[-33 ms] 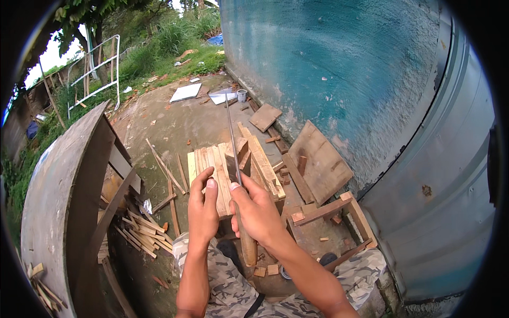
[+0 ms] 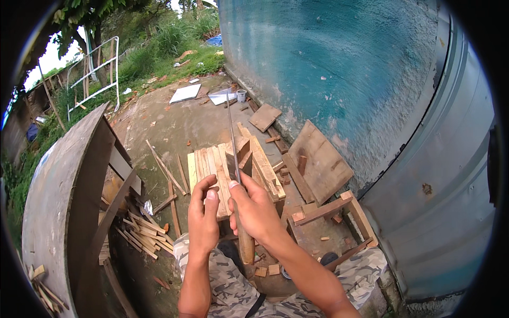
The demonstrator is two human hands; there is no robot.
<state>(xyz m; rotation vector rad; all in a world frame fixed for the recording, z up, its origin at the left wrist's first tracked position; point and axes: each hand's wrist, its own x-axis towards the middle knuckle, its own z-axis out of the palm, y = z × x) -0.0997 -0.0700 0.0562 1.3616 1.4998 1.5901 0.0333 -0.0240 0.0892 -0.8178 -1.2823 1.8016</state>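
My right hand (image 2: 253, 208) grips a long thin-bladed tool (image 2: 233, 143), seen edge-on and pointing away from me. Its wooden handle (image 2: 245, 246) sticks out below the hand, toward my lap. Beside it, my left hand (image 2: 204, 212) is raised with bent fingers and a gap between thumb and forefinger; nothing shows in it. Beyond both hands stands a low bench of pale wooden slats (image 2: 209, 156), partly covered by them. A darker angled wood piece (image 2: 244, 153) sits on the bench, just behind the blade.
Wood strips (image 2: 143, 233) lie heaped at left beside a large leaning panel (image 2: 63, 159). To the right are a wooden frame (image 2: 323, 212) and a square board (image 2: 321, 161). A blue wall (image 2: 339, 74) and metal sheeting (image 2: 429, 212) bound the right side. A can (image 2: 241, 96) stands farther off.
My left hand has dropped slightly, its forefinger more bent and nearer the thumb. The right hand and the tool have barely moved.
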